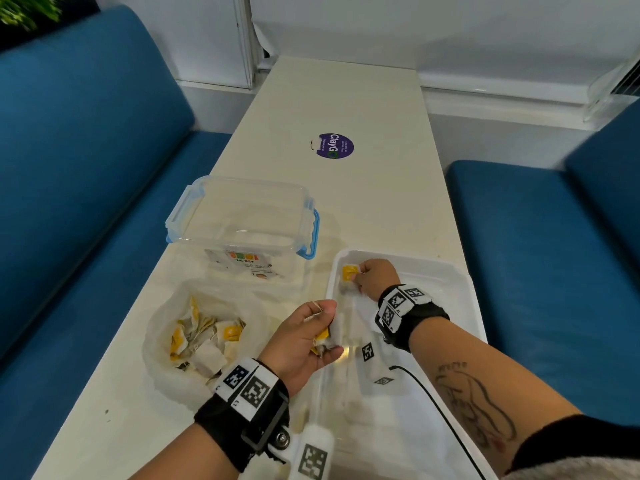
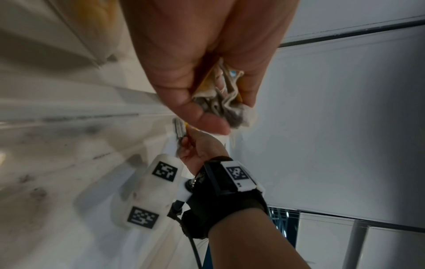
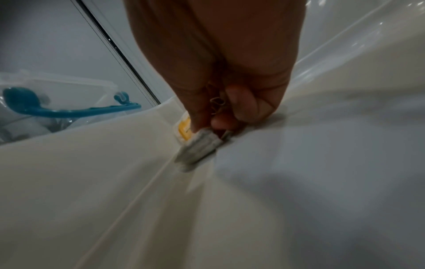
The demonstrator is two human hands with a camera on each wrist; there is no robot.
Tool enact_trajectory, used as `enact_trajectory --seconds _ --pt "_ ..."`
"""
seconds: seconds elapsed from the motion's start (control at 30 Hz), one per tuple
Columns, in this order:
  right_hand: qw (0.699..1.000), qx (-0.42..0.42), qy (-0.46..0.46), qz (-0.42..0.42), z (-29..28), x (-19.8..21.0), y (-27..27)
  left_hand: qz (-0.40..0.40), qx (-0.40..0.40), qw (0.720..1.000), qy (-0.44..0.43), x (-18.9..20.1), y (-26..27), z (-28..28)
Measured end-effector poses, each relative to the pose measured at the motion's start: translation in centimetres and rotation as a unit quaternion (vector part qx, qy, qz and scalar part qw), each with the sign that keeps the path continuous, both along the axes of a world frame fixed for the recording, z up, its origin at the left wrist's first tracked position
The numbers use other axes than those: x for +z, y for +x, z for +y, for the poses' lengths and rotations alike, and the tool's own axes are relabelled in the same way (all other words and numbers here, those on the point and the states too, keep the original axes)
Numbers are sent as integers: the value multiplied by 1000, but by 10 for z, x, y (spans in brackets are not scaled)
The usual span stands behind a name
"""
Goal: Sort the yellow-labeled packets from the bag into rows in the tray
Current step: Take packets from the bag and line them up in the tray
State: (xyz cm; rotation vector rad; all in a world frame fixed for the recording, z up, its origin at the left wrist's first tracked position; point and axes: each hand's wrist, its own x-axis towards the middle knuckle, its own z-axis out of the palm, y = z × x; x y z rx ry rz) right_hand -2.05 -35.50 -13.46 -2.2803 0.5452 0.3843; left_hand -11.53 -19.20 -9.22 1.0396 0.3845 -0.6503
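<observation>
A white tray (image 1: 446,271) lies on the table at the right. My right hand (image 1: 375,277) reaches into its far left corner and pinches a yellow-labeled packet (image 1: 349,273) (image 3: 195,143) down against the tray floor. My left hand (image 1: 304,336) hovers over the tray's left rim, fingers curled round a small bunch of packets (image 1: 327,337) (image 2: 220,98). A clear plastic bag (image 1: 162,327) with several more yellow-labeled packets (image 1: 204,341) lies open to the left of the tray.
A clear lidded box with blue clips (image 1: 242,220) stands behind the bag. A purple round sticker (image 1: 336,145) marks the table's middle. Blue benches (image 1: 79,168) flank the narrow table. A black cable (image 1: 436,403) runs along my right forearm over the tray.
</observation>
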Motion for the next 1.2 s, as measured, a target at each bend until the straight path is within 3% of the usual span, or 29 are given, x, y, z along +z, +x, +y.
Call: enact_trajectory --seconds 0.23,0.37,0.43,0.6,0.77,0.93,1.2 --pt "998 -51 21 -1 -7 6 -3 2 2 1000 -13 0 -1 0" --pt "994 -75 32 -71 -17 31 -17 0 10 1000 -26 6 1 -1" --pt "991 -52 72 -104 -18 51 -32 0 12 999 -35 8 1 -2" --pt "980 66 175 -60 -2 89 -75 -19 4 999 -34 14 0 -3" --pt "968 82 168 -168 12 100 -99 -41 -1 999 -14 18 -5 -3" --pt "979 169 59 -95 27 101 -110 -49 5 999 -7 20 -10 -5" --pt "973 106 185 -91 21 98 -123 -1 82 997 10 23 -8 3"
